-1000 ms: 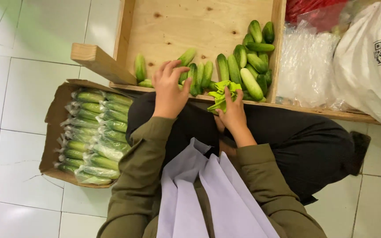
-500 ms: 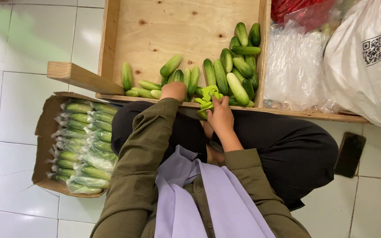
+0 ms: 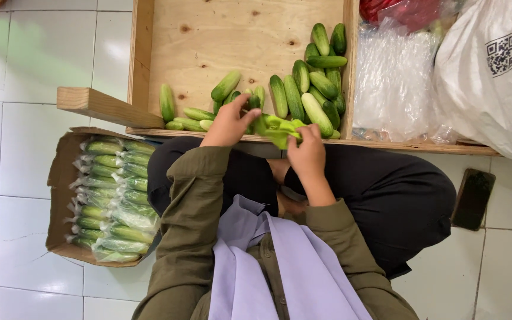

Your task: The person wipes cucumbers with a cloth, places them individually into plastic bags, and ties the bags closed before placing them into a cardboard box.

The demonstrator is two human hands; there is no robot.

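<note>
Pinching crumpled lime-green bag [image 3: 280, 129]: right hand [image 3: 307, 153] grip closed; left hand [image 3: 230, 123] clasping cucumber [image 3: 255, 101].

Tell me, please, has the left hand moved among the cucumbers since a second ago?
Yes. The left hand has pulled back from the cucumber pile toward the near rim of the wooden tray.

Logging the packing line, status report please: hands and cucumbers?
Left hand on cucumbers in tray. Right hand holds green bag. Nothing blocking.

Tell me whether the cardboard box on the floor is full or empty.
Nearly full. The cardboard box holds rows of bagged cucumbers across almost its whole width, with its top flaps open.
</note>
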